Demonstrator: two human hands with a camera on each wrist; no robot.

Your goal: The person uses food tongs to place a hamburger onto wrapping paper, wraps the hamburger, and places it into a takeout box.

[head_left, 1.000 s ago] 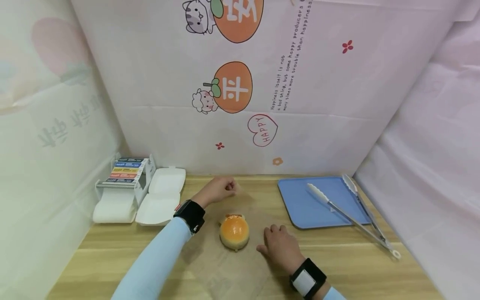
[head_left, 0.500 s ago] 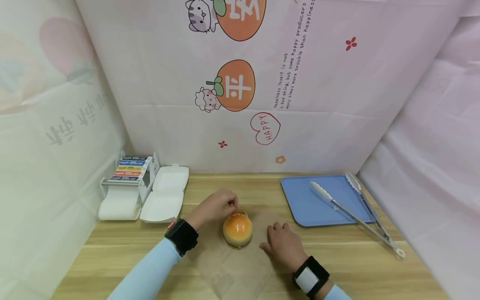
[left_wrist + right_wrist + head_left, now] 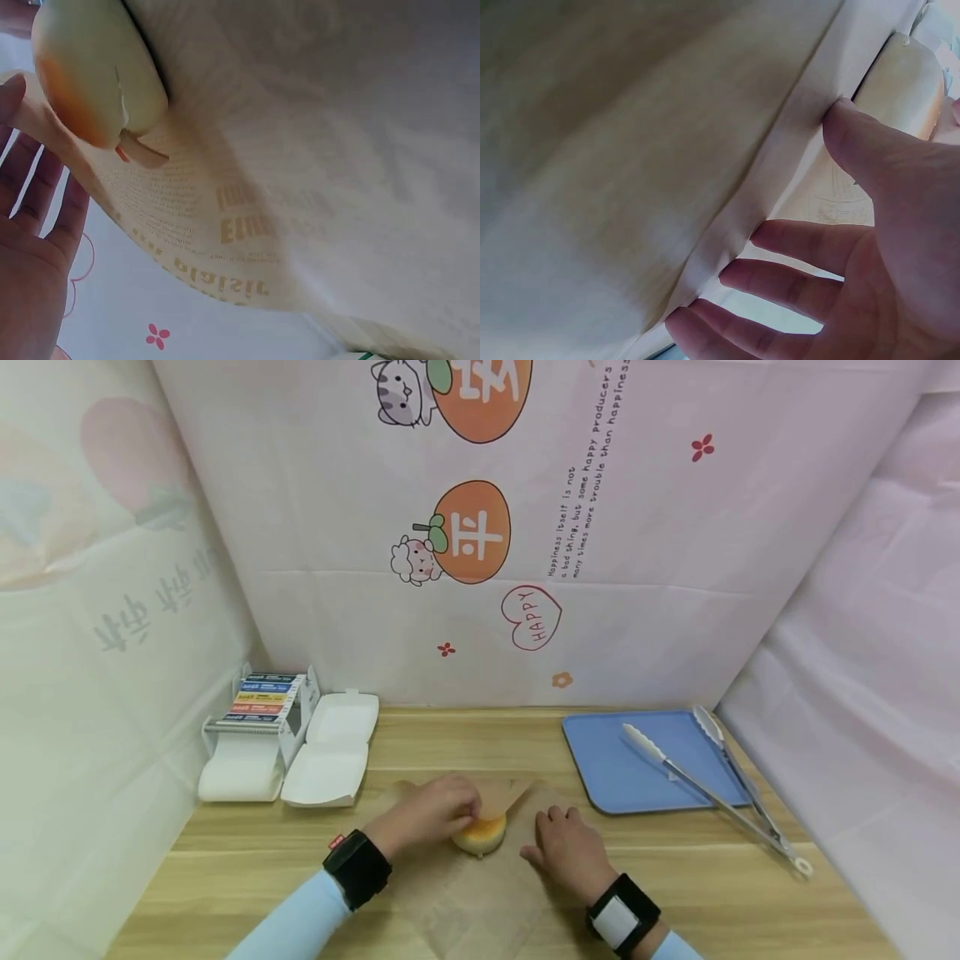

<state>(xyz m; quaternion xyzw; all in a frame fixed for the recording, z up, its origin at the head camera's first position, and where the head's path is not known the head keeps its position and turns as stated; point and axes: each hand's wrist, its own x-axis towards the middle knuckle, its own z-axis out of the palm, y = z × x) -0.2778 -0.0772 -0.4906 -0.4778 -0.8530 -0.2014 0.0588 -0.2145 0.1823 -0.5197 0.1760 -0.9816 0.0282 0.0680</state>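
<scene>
A glossy bun with a filling sits on a sheet of brown wrapping paper on the table. My left hand pinches the paper's far edge and holds it folded over the back of the bun. In the left wrist view, the thumb lies over the edge of the printed paper, and the filling pokes out of the bun. My right hand rests to the right of the bun. Its relaxed, spread fingers touch the paper's edge in the right wrist view, and it grips nothing.
At the back left stand a label dispenser and an open white takeaway box. On the right, metal tongs lie across a blue tray and the wooden table. White printed sheets wall in the back and both sides.
My left hand has come toward me, bringing the paper's far edge over the bun, which is now partly covered. The right hand has stayed in place.
</scene>
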